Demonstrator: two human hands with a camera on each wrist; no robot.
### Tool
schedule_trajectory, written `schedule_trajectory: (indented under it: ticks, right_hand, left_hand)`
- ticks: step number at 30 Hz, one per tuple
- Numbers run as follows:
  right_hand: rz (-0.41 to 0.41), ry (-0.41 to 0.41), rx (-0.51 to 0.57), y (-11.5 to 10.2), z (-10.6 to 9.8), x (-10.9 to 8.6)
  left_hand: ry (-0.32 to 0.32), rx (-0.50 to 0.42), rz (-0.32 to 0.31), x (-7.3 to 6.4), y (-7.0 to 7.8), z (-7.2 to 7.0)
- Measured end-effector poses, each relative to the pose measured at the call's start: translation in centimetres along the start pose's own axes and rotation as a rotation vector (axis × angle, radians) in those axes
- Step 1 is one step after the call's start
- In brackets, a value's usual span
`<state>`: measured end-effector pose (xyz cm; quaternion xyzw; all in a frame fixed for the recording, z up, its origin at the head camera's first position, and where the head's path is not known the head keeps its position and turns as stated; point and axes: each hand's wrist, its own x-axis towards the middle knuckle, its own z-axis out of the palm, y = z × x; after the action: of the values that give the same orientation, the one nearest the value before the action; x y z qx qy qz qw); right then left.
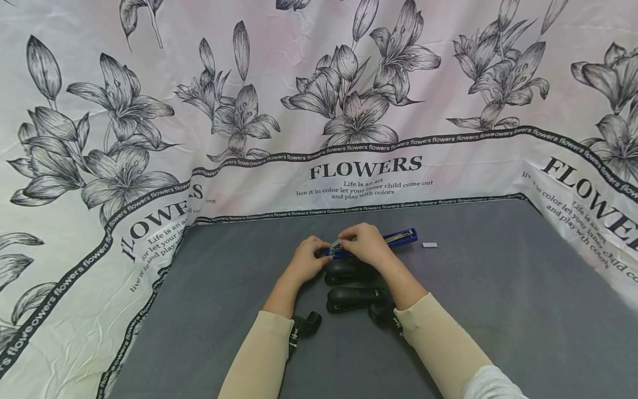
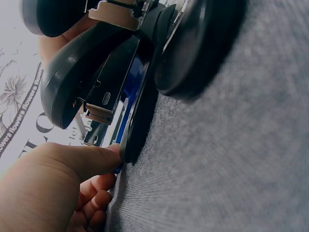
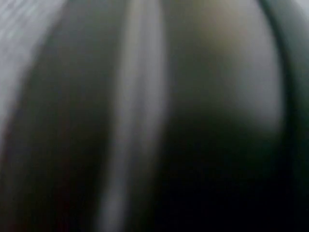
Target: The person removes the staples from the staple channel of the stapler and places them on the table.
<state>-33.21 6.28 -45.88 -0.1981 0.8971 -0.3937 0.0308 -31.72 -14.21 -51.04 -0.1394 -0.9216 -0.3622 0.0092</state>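
Observation:
A blue stapler (image 1: 405, 237) lies on the grey cloth with its top opened back, its metal parts showing. At its left end my left hand (image 1: 308, 260) pinches the stapler between thumb and fingers; in the left wrist view the thumb (image 2: 91, 158) presses near the blue edge (image 2: 134, 79). Over the stapler's left part, my right hand (image 1: 368, 244) pinches a small grey strip of staples (image 1: 335, 243), tilted just above the metal channel. The right hand covers the stapler's middle. The right wrist view is dark and blurred, filled by a close black object.
Two black staplers (image 1: 341, 272) (image 1: 354, 298) lie on the near side of the blue one, close under the wrists. Another staple strip (image 1: 429, 245) rests to the right on the grey cloth (image 1: 478, 310). A flower-printed curtain (image 1: 364, 177) borders the back and sides.

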Motion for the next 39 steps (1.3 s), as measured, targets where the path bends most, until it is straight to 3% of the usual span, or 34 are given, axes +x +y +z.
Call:
schedule_trajectory:
  ticks: [5, 23, 39]
  right_hand:
    - [0.028, 0.023, 0.063, -0.1, -1.2, -0.3]
    - [0.08, -0.023, 0.176, 1.3, -7.5, -3.0]
    - [0.24, 0.044, 0.189, 4.0, -11.8, -5.4]
  left_hand:
    - [0.001, 0.01, 0.001, 0.1, 0.1, 0.0]
    - [-0.006, 0.018, -0.009, -0.1, 0.2, 0.1]
    - [-0.005, 0.013, -0.007, 0.0, 0.0, 0.1]
